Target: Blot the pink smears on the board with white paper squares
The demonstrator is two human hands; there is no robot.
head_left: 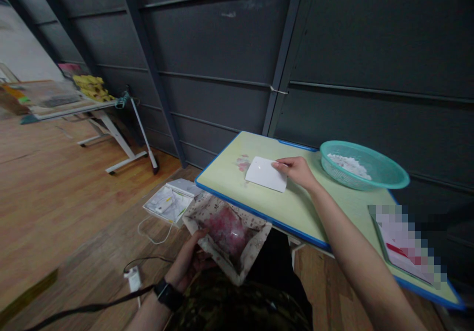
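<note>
Head cam: right hand (298,170) on white card (265,174), near table edge (237,205).

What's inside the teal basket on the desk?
The teal basket holds a pile of white material on its far-left side. Its near wall hides the rest of the bottom.

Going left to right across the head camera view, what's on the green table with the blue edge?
Pink stain → white card → right hand touching the card's edge → teal basket with white bits inside.
</note>
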